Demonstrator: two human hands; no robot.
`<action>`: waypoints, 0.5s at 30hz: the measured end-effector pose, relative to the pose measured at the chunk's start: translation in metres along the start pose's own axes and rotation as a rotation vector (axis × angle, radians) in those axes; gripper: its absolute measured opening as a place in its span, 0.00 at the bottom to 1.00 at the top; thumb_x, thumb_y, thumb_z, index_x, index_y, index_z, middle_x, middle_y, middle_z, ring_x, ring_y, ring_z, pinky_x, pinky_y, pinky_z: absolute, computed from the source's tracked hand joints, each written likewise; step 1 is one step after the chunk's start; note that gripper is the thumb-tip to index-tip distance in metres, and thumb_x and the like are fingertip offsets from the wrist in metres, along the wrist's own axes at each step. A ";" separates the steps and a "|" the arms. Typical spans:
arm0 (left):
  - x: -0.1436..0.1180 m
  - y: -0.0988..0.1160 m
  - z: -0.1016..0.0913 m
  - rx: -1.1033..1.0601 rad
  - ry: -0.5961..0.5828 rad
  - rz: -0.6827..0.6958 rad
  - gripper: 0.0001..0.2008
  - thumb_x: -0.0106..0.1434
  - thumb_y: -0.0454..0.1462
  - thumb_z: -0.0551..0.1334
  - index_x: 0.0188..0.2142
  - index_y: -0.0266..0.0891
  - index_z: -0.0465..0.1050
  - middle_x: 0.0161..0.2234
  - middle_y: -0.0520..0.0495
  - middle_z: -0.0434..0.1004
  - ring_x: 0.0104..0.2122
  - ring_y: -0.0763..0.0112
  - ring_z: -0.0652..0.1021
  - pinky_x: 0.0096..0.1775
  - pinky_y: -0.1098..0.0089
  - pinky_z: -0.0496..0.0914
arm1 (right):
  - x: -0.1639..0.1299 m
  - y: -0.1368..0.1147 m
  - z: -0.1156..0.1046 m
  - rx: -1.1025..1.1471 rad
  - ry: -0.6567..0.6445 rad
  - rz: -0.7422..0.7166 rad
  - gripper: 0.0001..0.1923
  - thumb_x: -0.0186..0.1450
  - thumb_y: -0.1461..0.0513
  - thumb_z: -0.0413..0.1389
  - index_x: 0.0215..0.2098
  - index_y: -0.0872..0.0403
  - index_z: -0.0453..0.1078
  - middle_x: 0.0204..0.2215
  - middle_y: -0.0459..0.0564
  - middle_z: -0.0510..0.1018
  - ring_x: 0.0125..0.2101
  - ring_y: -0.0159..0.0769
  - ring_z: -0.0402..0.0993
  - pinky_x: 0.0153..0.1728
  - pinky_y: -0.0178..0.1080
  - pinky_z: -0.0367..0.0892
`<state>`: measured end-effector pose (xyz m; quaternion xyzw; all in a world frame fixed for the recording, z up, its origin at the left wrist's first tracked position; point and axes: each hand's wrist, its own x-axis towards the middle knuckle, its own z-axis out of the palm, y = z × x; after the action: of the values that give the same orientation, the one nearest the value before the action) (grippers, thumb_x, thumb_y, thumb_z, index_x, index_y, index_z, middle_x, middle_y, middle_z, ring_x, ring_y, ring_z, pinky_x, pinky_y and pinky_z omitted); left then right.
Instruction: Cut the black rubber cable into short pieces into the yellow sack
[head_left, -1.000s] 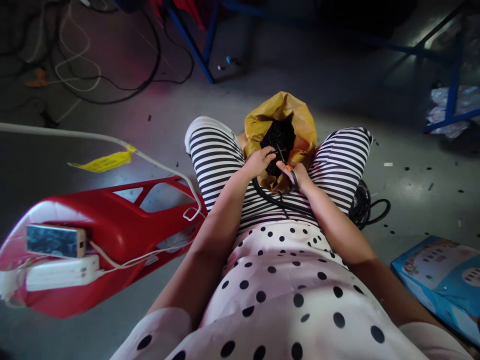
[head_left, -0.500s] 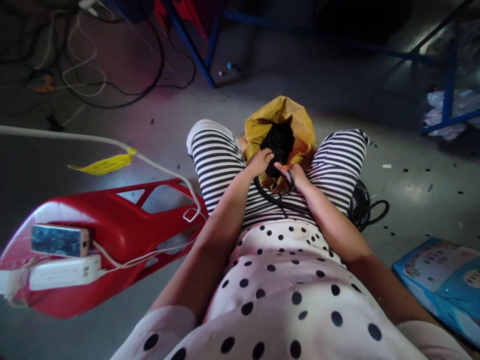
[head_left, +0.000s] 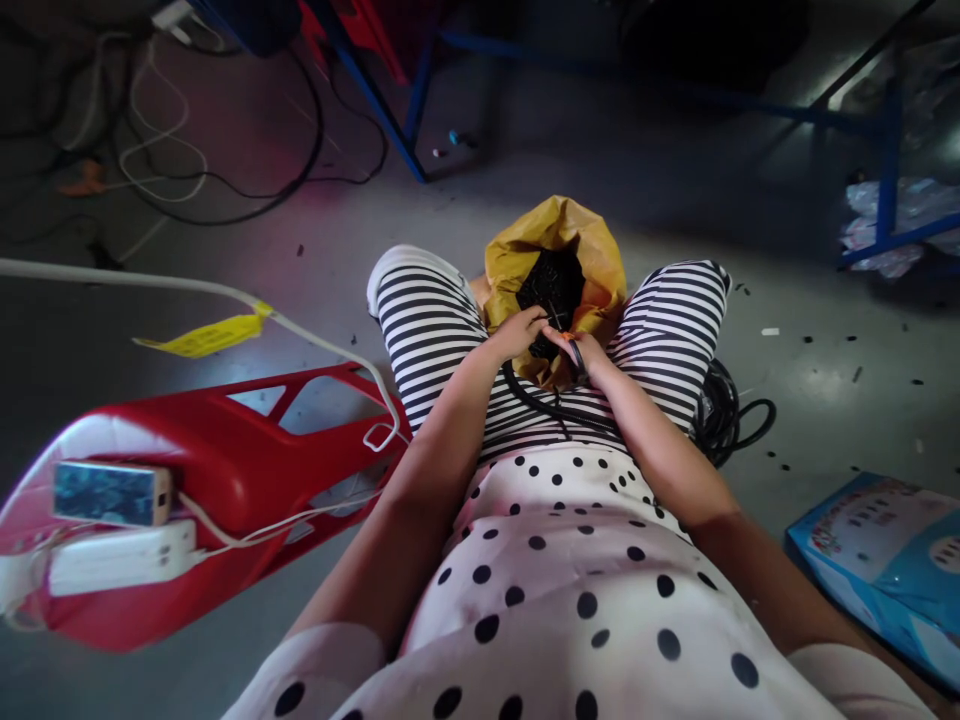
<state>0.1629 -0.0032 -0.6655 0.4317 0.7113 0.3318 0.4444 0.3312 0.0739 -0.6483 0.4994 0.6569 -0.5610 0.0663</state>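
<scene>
Between my knees stands a yellow woven bag (head_left: 596, 262), its mouth open, with a mass of small black pieces (head_left: 551, 280) inside. Over its near rim, my left hand (head_left: 521, 332) has its fingers pinched together; what they hold is too small to name. My right hand (head_left: 586, 352) meets it fingertip to fingertip, closed around a small black-and-orange tool (head_left: 576, 354) with a loop handle, perhaps scissors. A thick black cable (head_left: 559, 408) runs across my lap below both hands and towards a coil (head_left: 720, 415) beside my right thigh.
At left, a red plastic stool (head_left: 225, 450) lies on its side, carrying a phone (head_left: 111, 492) and a white power strip (head_left: 124, 558). A white cord with a yellow tag (head_left: 202, 335) crosses there. A blue box (head_left: 885, 560) sits at right. Blue table legs (head_left: 382, 95) stand ahead.
My hands have drawn together, the fingertips now meeting at the bag's near rim. The whole view has shifted slightly; the bag stays between my knees.
</scene>
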 end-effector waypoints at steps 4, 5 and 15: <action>-0.004 0.001 0.000 -0.025 -0.057 -0.021 0.05 0.68 0.34 0.57 0.38 0.40 0.71 0.27 0.53 0.68 0.29 0.67 0.69 0.35 0.67 0.64 | 0.003 0.004 0.000 -0.020 -0.018 -0.033 0.35 0.62 0.31 0.62 0.33 0.54 0.76 0.25 0.51 0.77 0.39 0.47 0.80 0.39 0.40 0.74; -0.004 0.002 0.000 -0.040 -0.072 -0.035 0.05 0.68 0.34 0.57 0.38 0.40 0.71 0.26 0.54 0.68 0.28 0.68 0.69 0.35 0.68 0.64 | 0.003 0.006 0.000 -0.027 -0.019 -0.033 0.35 0.62 0.30 0.61 0.32 0.54 0.75 0.24 0.52 0.76 0.38 0.47 0.79 0.39 0.40 0.73; -0.004 0.001 -0.003 -0.147 -0.110 -0.072 0.03 0.67 0.35 0.59 0.36 0.40 0.69 0.22 0.54 0.66 0.25 0.72 0.66 0.29 0.72 0.61 | 0.000 0.007 0.002 -0.135 -0.015 0.034 0.38 0.63 0.28 0.58 0.28 0.54 0.72 0.22 0.53 0.76 0.30 0.43 0.78 0.33 0.38 0.69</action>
<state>0.1617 -0.0063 -0.6622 0.3896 0.6747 0.3425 0.5250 0.3354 0.0713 -0.6543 0.5006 0.6843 -0.5178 0.1141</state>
